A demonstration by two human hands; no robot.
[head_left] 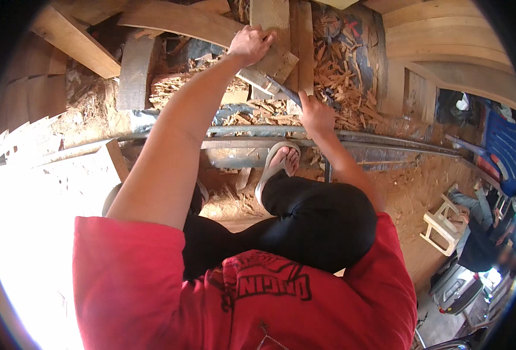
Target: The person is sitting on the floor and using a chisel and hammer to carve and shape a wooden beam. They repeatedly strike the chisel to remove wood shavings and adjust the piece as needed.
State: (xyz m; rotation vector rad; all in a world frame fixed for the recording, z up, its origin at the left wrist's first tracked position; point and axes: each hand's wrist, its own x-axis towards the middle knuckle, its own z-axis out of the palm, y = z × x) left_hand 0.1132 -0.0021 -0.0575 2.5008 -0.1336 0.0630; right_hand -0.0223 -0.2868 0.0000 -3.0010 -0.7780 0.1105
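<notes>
A short piece of pale wood [281, 63] lies tilted across a longer upright-running board [269, 14]. My left hand [252, 45] is closed over its upper left end, with the fingers curled down on the wood. In my right hand [317, 115] is a slim dark metal tool [285, 91], gripped in a fist. The tool slants up and to the left, and its far tip meets the lower edge of the wood piece. The tool's kind is unclear, since the fist covers its near end.
Wood chips [342, 81] lie heaped right of the work. Loose planks [179, 23] lean at the far left. Long metal pipes [258, 129] run crosswise before my sandalled foot [284, 160]. At right are stacked boards [444, 35], a blue plastic chair [506, 146], a wooden stool [444, 224] and another person [479, 233].
</notes>
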